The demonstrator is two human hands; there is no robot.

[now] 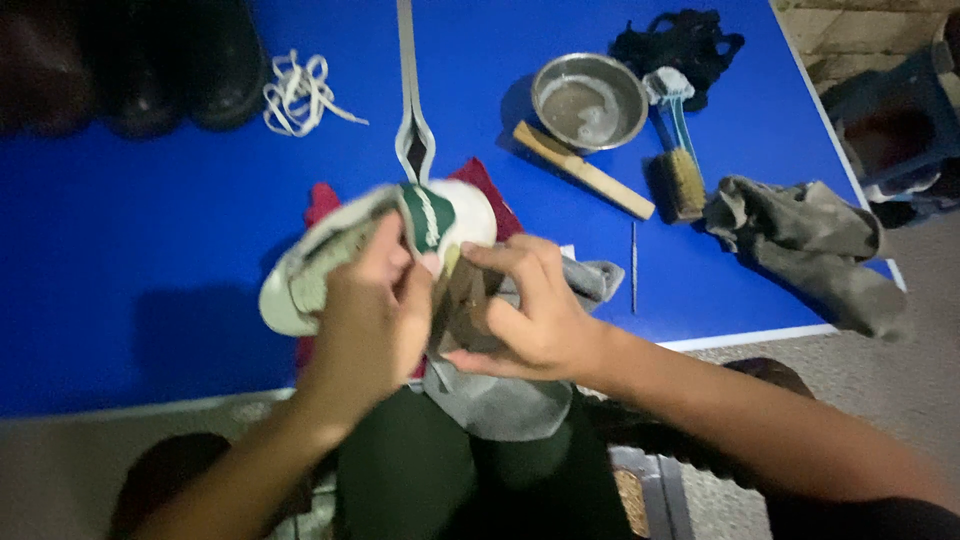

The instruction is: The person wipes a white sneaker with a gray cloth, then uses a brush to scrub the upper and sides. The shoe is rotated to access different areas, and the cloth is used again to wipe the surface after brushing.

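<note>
A white sneaker [300,275] with a green heel patch lies tilted over the near edge of the blue table [150,230]. My left hand [365,320] grips its heel end from above. My right hand [530,310] holds a grey cloth [500,400] and presses it against the shoe's heel; the cloth hangs down towards my lap. A red cloth [490,190] lies under the shoe on the table.
White laces [300,95] and dark shoes [130,60] sit at the back left. A metal bowl [588,100], a wooden-handled brush [585,170], a blue brush [680,150], a thin needle-like tool [633,265], a crumpled grey rag [800,245] and a dark cloth [680,40] lie at the right.
</note>
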